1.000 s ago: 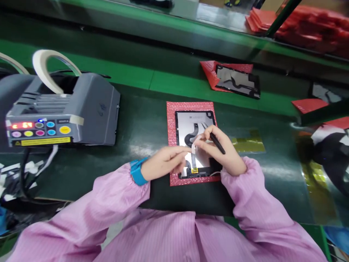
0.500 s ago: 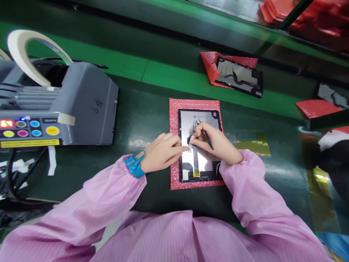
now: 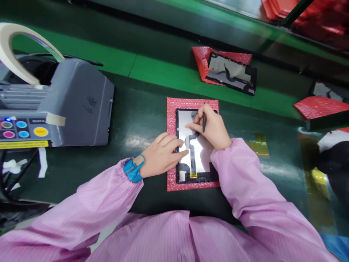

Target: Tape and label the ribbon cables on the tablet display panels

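A black-framed tablet panel (image 3: 200, 160) with a silvery back and a black flex cable (image 3: 191, 140) lies on a red bubble-wrap sheet (image 3: 171, 120) in front of me. My left hand (image 3: 162, 154) rests on the panel's left edge, fingers stretched forward and pressing on the panel beside the cable. My right hand (image 3: 211, 127) is closed around black tweezers (image 3: 204, 122), its fingertips down on the upper part of the panel by the cable's top end. A blue wrist strap (image 3: 132, 169) sits on my left wrist.
A grey tape dispenser machine (image 3: 58, 107) with coloured buttons and a tape roll (image 3: 16, 47) stands at the left. Another panel on red wrap (image 3: 226, 69) lies on the green belt behind. More red wrap (image 3: 319, 105) lies at the right, and yellow film (image 3: 257, 147) on the mat.
My right hand moved up the panel from the middle toward its top end, pressing along the cable. My left hand shifted slightly forward along the panel's left side. The view moved closer.
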Demonstrator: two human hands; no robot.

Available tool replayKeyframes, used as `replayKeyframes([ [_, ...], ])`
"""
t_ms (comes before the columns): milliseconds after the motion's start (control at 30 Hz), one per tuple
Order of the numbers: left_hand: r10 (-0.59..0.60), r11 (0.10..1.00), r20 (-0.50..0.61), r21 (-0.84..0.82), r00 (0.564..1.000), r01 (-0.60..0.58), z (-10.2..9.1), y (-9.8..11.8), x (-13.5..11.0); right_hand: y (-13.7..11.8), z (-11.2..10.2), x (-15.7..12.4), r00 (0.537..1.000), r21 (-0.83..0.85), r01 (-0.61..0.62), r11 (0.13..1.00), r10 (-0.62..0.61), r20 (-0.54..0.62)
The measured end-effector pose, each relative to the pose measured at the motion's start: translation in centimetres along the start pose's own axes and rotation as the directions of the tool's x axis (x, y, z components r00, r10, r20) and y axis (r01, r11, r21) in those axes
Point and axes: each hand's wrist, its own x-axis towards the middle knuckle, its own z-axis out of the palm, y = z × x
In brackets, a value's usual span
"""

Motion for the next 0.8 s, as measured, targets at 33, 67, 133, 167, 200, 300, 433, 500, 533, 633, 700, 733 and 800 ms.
replayKeyframes([
  [33,0.023,1.000,-0.014,-0.005,1.000,-0.023,0.1,0.3,0.0,0.7,-0.9,1.3,0.999,-0.079,-0.012,0.997,0.007,-0.053],
  [67,0.048,0.999,-0.015,-0.020,0.999,-0.049,0.3,0.8,0.0,1.5,-2.1,2.8,0.993,-0.178,-0.036,0.983,0.016,-0.114],
  [133,0.095,0.993,0.030,-0.076,0.995,-0.093,0.5,1.9,0.0,3.5,-5.1,5.6,0.984,-0.400,-0.078,0.913,0.006,-0.178],
  [167,0.114,0.988,0.061,-0.108,0.992,-0.107,0.5,2.5,0.1,4.5,-6.7,6.9,0.984,-0.516,-0.099,0.851,0.006,-0.179],
  [200,0.130,0.983,0.088,-0.142,0.988,-0.116,0.6,3.1,0.1,5.5,-8.2,8.0,0.985,-0.615,-0.122,0.779,0.022,-0.168],
  [300,0.126,0.967,0.086,-0.234,0.988,-0.103,0.7,3.7,0.3,7.8,-11.1,10.3,0.984,-0.805,-0.177,0.566,0.105,-0.143],
  [433,-0.056,0.934,-0.053,-0.355,0.997,0.034,0.4,2.2,0.5,8.5,-11.6,11.7,0.993,-0.902,-0.073,0.426,0.113,-0.027],
  [500,-0.163,0.920,-0.137,-0.378,0.977,0.100,0.0,1.7,0.5,8.0,-11.3,11.9,0.998,-0.920,-0.013,0.392,0.060,0.011],
  [533,-0.175,0.926,-0.166,-0.363,0.970,0.105,-0.2,1.8,0.6,7.7,-11.2,11.8,0.999,-0.929,0.003,0.371,0.028,0.015],
  [633,-0.022,0.970,-0.097,-0.244,0.995,-0.002,-0.1,3.7,0.6,6.8,-11.2,11.0,0.998,-0.954,0.038,0.297,-0.057,0.022],
  [700,0.092,0.981,0.050,-0.173,0.995,-0.082,0.6,5.6,0.6,6.2,-11.5,10.1,0.995,-0.962,0.064,0.265,-0.096,0.040],
  [733,0.098,0.987,0.111,-0.141,0.989,-0.082,1.1,6.4,0.6,6.0,-11.8,9.6,0.993,-0.965,0.075,0.250,-0.106,0.050],
  [800,0.049,0.997,0.176,-0.075,0.983,-0.036,2.1,7.1,0.7,5.7,-12.6,8.7,0.993,-0.971,0.077,0.228,-0.104,0.055],
])
